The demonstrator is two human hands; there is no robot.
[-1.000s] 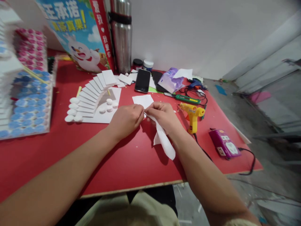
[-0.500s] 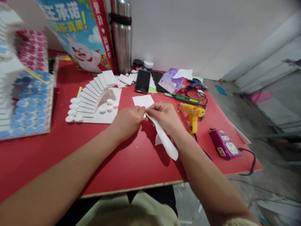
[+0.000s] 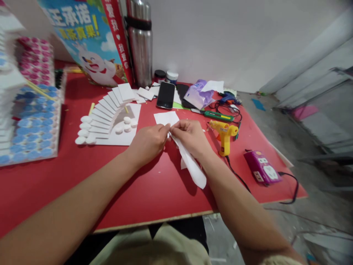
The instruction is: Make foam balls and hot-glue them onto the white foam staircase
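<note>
Both my hands meet over the red table, fingertips pinched together. My right hand is closed on a strip of white tissue paper, which trails from the palm toward the table's front edge. Pressed against it, my left hand pinches at the end of the same tissue; its fingertips are partly hidden. A white paper square lies just beyond the hands. Left of them, a curved model of white foam-board steps stands on a white base, with several white round pieces on and beside it.
On the right are a yellow glue gun, a green-handled cutter and a purple power box with cables. A phone, purple tissue pack and steel flask line the back. A blue-and-white model stands left.
The hands stay together with only slight finger movement, still gripping the tissue. The whole view has shifted slightly.
</note>
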